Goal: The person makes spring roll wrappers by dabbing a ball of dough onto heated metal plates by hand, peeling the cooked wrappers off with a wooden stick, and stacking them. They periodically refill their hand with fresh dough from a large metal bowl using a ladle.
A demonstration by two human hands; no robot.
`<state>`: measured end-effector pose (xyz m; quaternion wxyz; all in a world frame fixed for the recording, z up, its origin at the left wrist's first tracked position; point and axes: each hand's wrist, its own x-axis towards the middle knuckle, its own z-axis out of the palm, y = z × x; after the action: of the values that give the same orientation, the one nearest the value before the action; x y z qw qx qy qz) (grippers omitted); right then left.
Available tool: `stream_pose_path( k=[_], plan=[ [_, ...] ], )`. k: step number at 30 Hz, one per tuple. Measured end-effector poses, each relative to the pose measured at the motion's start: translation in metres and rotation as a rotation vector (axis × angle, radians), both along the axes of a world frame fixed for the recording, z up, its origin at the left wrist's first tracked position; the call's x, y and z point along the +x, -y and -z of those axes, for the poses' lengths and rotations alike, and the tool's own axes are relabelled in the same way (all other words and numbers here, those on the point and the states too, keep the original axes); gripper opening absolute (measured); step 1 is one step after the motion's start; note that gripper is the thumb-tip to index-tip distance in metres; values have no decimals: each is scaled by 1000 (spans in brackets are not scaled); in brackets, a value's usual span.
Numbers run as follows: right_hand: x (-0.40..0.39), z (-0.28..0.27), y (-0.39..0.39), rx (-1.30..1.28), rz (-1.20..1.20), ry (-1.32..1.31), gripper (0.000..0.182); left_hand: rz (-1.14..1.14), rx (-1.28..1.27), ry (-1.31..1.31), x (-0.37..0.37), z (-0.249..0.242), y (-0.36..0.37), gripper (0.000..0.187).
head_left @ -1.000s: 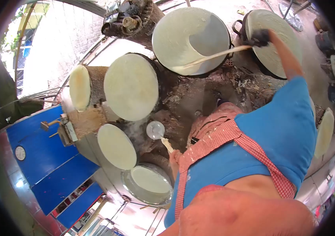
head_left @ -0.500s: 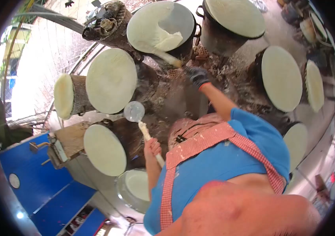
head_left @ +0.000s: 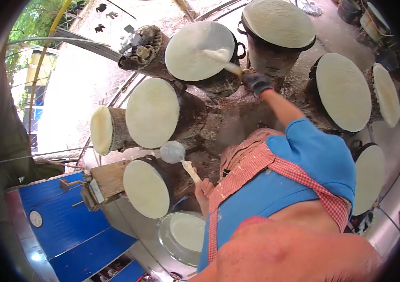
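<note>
My right hand (head_left: 258, 84), in a dark glove with an orange cuff, is closed round the handle of a wooden-handled tool (head_left: 233, 68). The tool's pale head blends into the white layer on a round pot top (head_left: 190, 44), so its shape is hard to make out. Lower down and to the left, my bare left hand (head_left: 204, 189) grips a ladle (head_left: 172, 152) by its pale, crusted stick handle. Its round, shiny bowl hangs between two white-topped pots, the upper one (head_left: 153, 113) and the lower one (head_left: 146, 188).
More white-topped pots surround me: one at the top (head_left: 280, 22), others at the right (head_left: 343, 91) and lower right (head_left: 369, 178). A wide basin (head_left: 186, 232) with pale liquid stands at lower left. Beside it are a wooden board (head_left: 108, 181) and a blue panel (head_left: 68, 216).
The bare grey patch on the pot top by my right hand is now covered in white. The tool head lies on that layer. The camera view has shifted; the left hand keeps the ladle.
</note>
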<state>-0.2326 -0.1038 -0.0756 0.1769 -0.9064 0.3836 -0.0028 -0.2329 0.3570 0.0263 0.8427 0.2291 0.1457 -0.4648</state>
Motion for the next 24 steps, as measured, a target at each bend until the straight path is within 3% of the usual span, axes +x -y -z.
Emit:
stream_pose_path(
  k=[1, 2, 3, 4, 6, 8, 9, 11, 12, 14, 16, 17, 19, 21, 22, 24],
  plan=[
    [11, 8, 9, 17, 4, 9, 27, -33, -49, -1, -4, 1, 2, 48],
    [22, 16, 27, 52, 63, 263, 28, -65, -107, -10, -6, 2, 7, 47],
    [24, 24, 37, 82, 125, 506, 29, -72, 29, 24, -8, -4, 16, 45],
    [37, -2, 24, 1, 61, 428, 29, -68, 41, 9, -9, -3, 23, 45],
    [50, 5, -5, 17, -249, 473, 32, -16, -155, -182, 1, 2, 41, 45],
    [27, 55, 2, 95, -133, 399, 31, 40, -151, -135, 5, 33, 35, 45],
    [19, 74, 16, 142, -77, 369, 31, -2, 80, -131, 5, 47, 27, 44],
    [5, 74, 53, 186, 54, 253, 31, 17, 60, -58, 9, 36, 35, 42],
    [10, 44, 72, 164, 104, 235, 30, 17, 68, -59, 12, 29, 48, 42],
    [38, 29, 100, 102, 112, 460, 30, 48, 87, -161, 13, 16, 65, 41],
    [54, 18, 82, -70, -92, 632, 31, 93, 70, -246, 24, 38, 66, 25],
    [26, -30, 47, 43, -127, 452, 30, 114, 62, -289, 29, 48, 67, 19],
    [-16, 73, 42, 123, -295, 496, 31, 102, 86, -214, 26, 33, 98, 14],
    [-36, 72, 74, 215, -129, 308, 35, 120, 335, -159, 23, 14, 107, 15],
    [-24, 55, 101, 222, -38, 250, 37, 118, 317, -143, 28, 18, 124, 15],
    [36, 9, 137, 274, 119, 263, 42, 43, 175, -382, 24, 12, 124, 20]
  ],
)
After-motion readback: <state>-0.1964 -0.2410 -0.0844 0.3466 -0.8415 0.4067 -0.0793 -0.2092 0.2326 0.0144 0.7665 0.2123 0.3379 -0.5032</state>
